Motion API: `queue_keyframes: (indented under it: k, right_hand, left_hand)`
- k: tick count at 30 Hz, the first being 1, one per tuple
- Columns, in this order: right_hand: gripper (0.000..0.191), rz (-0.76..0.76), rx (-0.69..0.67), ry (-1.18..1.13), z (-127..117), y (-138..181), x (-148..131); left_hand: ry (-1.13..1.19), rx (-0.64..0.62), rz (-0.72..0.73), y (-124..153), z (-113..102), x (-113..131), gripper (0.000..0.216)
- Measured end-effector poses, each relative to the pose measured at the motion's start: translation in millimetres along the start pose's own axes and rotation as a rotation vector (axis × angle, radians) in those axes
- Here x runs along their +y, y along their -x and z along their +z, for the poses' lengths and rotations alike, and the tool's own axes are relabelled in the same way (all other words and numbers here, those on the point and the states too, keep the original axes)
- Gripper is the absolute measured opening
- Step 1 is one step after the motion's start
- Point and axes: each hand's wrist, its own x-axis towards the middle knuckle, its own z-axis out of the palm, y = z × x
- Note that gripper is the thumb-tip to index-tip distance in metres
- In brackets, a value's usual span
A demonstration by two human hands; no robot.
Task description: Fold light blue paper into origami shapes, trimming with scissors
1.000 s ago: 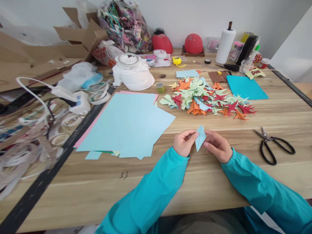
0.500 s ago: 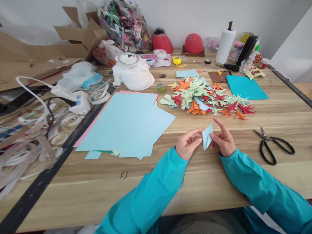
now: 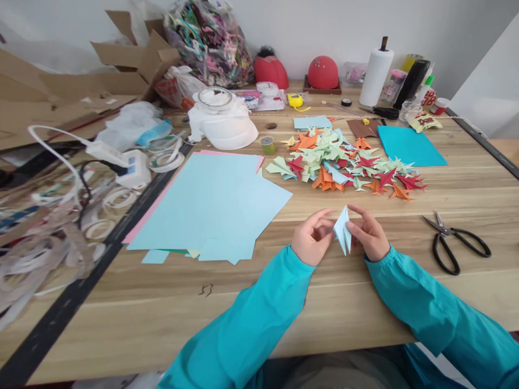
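A small light-blue folded paper (image 3: 341,229), diamond-shaped with two points hanging at its lower end, is held up just above the table. My right hand (image 3: 371,236) pinches its right side, thumb in front and index finger near the top point. At the left corner, the curled fingers of my left hand (image 3: 312,239) close on the paper's edge; part of that grip is hidden. Beyond both hands lies a heap of folded paper cranes (image 3: 324,151) in pale green, orange, red and blue.
Black-handled scissors (image 3: 444,237) lie open at the right. Light-blue paper sheets (image 3: 203,200) are stacked at the left, a turquoise sheet (image 3: 411,145) at the back right. Cables, tape rolls (image 3: 166,161) and a cardboard box (image 3: 81,86) crowd the far left.
The folded paper has turned more upright, and its two lower points now show apart. My right index finger has bent down from pointing outward to the paper's top.
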Motion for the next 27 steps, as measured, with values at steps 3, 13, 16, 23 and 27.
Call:
queue_keyframes:
  k: [3,13,16,23,27]
  right_hand:
    - [0.041,0.009,-0.013,0.029,0.5,0.5,2.3]
    - [0.041,-0.146,0.047,0.101,2.3,3.5,1.1]
    - [0.046,-0.185,0.064,0.152,2.4,5.4,0.5]
    - [0.040,-0.175,0.073,0.159,3.7,5.5,1.0]
    - [0.026,-0.091,0.009,0.181,3.5,4.8,0.1]
  left_hand:
    - [-0.019,0.016,0.055,-0.3,0.0,-2.1,0.031]
    - [0.292,-0.023,0.038,-2.0,1.9,2.8,0.029]
    - [0.315,0.003,-0.142,-4.0,4.1,2.2,0.042]
    - [0.185,-0.045,-0.263,-6.8,-0.5,5.9,0.027]
    - [0.152,-0.021,-0.214,-6.3,-2.4,4.5,0.024]
